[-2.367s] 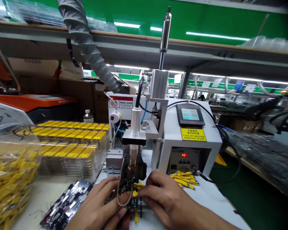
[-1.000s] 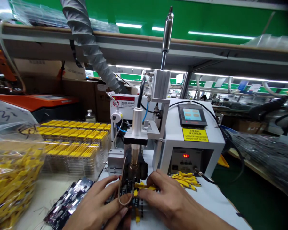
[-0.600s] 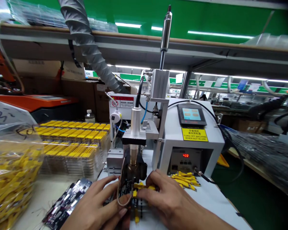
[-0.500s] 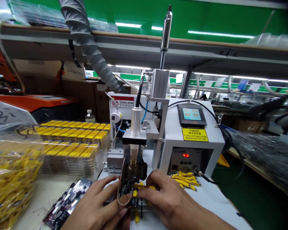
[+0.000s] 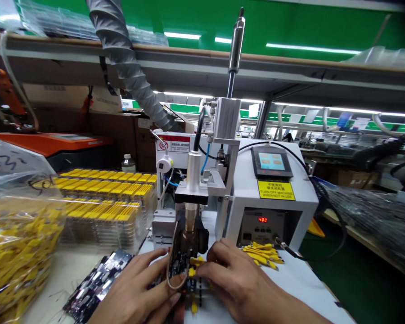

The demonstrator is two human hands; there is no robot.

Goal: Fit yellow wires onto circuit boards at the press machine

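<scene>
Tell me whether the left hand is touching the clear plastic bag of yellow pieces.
Apart. The head view shows a plain gap: dark circuit boards and bare tabletop lie between the left hand and the clear plastic bag.

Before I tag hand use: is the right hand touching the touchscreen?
No, the right hand is down by a small yellow piece, apart from the touchscreen above it.
</scene>
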